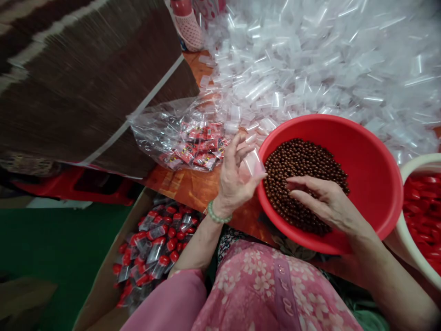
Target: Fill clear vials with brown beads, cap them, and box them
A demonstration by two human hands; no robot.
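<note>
My left hand (234,177), with a green bead bracelet (219,214) at the wrist, holds a small clear plastic container (252,164) between thumb and fingers, close to the left rim of the red basin (374,179). A heap of small shiny brown balls (303,158) lies in that basin. Over the heap is my right hand (322,197), its fingers pointing left. A narrow gap shows between its thumb and fingers, and I see nothing held there.
Clear plastic containers (310,69) cover the table's back. Red printed packets (206,142) lie in a clear bag beside stacked brown cardboard (103,82). A carton (99,271) below holds red-capped containers (161,239). Red caps (423,216) fill a white tub (409,168). A covered bottle (188,27) stands behind.
</note>
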